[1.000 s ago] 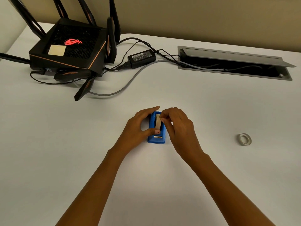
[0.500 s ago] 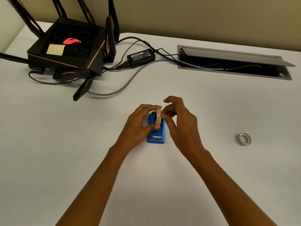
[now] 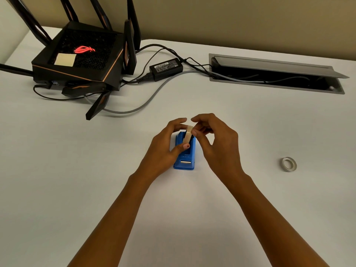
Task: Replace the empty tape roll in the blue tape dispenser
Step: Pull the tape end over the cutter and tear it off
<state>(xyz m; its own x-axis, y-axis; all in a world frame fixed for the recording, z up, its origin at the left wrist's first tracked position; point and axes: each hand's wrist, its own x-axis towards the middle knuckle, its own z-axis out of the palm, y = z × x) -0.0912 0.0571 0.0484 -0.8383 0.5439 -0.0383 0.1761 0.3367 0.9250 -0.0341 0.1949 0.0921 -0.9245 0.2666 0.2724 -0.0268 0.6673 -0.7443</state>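
Note:
A blue tape dispenser stands on the white table at the centre, its cutter end towards me. A thin beige roll stands on edge, partly raised out of the dispenser's top. My left hand holds it with the thumb on its near edge and the fingers at its far side. My right hand pinches the roll's top from the right. A pale grey tape roll lies flat on the table, well to the right of both hands.
A black router with tall antennas stands at the back left. A black power adapter and several cables run from it to an open grey cable hatch at the back right.
The beige roll has come up from inside the dispenser. Both hands rose and moved slightly away from me with it. The dispenser and the grey roll stayed put.

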